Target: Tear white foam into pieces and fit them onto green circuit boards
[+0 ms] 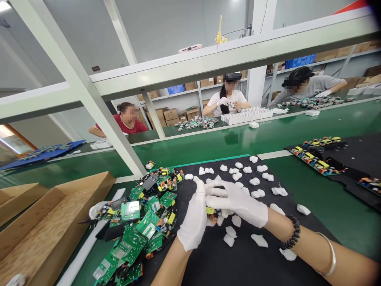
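Both my hands wear white gloves and meet over a black mat [238, 262]. My left hand [194, 216] and my right hand [235, 200] are closed together on a small circuit board [210, 210] with a yellow part, mostly hidden by the fingers. A heap of green circuit boards [143, 222] lies just left of my left hand. Several small white plastic pieces [256, 182] are scattered on the mat around and beyond my right hand. A dark bead bracelet and a metal bangle sit on my right forearm.
Cardboard boxes [44, 226] stand at the left. A green conveyor belt [268, 139] runs across behind the mat, under a white frame post [89, 99]. More boards lie on a black mat [321, 161] at the right. Three people work on the far side.
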### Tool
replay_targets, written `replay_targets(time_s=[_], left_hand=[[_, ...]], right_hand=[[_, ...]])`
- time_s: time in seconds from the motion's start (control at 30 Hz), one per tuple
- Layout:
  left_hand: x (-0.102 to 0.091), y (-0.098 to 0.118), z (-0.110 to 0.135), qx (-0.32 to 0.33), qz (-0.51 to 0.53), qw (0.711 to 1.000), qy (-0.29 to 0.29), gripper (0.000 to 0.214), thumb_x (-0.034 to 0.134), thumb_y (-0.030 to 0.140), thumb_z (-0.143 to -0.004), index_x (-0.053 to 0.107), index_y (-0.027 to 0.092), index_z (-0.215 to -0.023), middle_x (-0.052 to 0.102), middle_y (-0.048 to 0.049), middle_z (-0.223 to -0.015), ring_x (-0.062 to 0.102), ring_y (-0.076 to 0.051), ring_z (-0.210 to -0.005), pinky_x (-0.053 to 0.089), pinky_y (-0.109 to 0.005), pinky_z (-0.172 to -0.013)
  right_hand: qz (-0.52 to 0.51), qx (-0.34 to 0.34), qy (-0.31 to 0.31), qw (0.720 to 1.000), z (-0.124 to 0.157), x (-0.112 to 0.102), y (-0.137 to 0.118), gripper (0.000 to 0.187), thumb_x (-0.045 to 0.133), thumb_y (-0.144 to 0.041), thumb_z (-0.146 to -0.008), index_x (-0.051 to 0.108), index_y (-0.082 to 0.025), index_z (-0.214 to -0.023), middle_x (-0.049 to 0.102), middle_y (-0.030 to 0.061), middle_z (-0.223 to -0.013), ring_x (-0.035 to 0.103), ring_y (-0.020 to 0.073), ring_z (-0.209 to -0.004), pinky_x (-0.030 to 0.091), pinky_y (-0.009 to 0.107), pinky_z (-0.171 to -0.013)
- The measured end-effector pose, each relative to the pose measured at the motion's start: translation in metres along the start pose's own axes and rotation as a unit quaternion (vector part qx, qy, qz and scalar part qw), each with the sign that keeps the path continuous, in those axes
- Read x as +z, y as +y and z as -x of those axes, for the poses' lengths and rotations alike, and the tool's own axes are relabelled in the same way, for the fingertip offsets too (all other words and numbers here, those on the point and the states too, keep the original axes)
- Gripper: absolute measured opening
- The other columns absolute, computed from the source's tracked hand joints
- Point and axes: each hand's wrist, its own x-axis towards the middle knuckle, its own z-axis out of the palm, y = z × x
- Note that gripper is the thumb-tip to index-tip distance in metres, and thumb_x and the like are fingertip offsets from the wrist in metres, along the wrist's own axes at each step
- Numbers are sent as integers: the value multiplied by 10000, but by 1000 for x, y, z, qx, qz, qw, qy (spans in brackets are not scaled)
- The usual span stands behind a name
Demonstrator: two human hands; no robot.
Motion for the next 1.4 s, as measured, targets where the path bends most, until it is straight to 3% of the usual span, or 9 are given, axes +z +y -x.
replay_targets(time_s=[0.1,0.2,0.37,0.5,0.73,0.93,1.07,1.23,1.4], left_hand=[[1,-4,0,-5,20,999,30,675,335,699,-770,614,152,-1049,654,-65,-643,579,-149,-519,378,-196,-401],[2,-6,-1,9,28,999,29,656,370,695,-761,599,163,-1070,656,-59,-669,572,-140,-519,383,-195,-410],[-4,2,0,35,0,996,-86,549,395,588,-805,632,113,-942,621,-57,-588,483,-104,-395,279,-187,-359],[-8,3,-3,63,-9,989,-132,359,474,392,-786,642,107,-927,623,-51,-594,475,-96,-403,241,-180,-358],[-3,5,0,11,50,998,-35,609,429,631,-763,591,114,-1041,587,-12,-495,498,-118,-361,298,-193,-335],[-5,-4,-8,-9,45,999,20,640,466,659,-735,590,110,-1040,587,-7,-473,515,-127,-358,324,-195,-342],[-9,-5,-7,4,19,999,-30,652,425,675,-748,607,102,-1002,580,-16,-464,506,-132,-347,329,-207,-337],[-9,2,-1,10,27,996,-80,760,252,746,-748,626,109,-928,580,-40,-481,502,-131,-370,301,-199,-350],[-3,-1,1,50,9,995,-83,742,213,723,-778,631,121,-899,584,-38,-485,483,-116,-368,311,-201,-372]], right_hand=[[49,-22,34,998,2,4,-2,270,691,-261,-689,602,-180,-931,650,33,-973,647,130,-638,487,182,-465],[52,-10,52,997,3,5,-2,271,680,-293,-701,591,-189,-934,647,36,-989,637,124,-522,468,199,-407],[-84,45,5,995,0,0,0,284,603,-397,-771,595,-188,-964,644,9,-769,586,111,-459,500,257,-484],[-159,53,-7,986,1,-3,0,306,483,-393,-846,581,-199,-1060,641,24,-818,603,129,-576,536,318,-643],[-106,33,-21,994,1,-3,6,334,563,-330,-815,567,-223,-1131,649,19,-840,595,95,-520,526,262,-574],[-43,30,-17,998,-2,1,5,353,617,-314,-770,592,-191,-1099,652,20,-730,597,105,-464,495,217,-462],[-21,28,0,999,-1,-1,3,394,645,-333,-752,584,-214,-1123,656,7,-729,581,96,-427,471,199,-425],[-161,37,-59,984,4,-4,0,385,464,-422,-867,542,-253,-1203,654,49,-964,600,114,-565,546,333,-654],[-197,37,-19,980,2,2,8,412,569,-307,-818,513,-293,-1226,641,27,-942,528,73,-506,518,257,-523]])
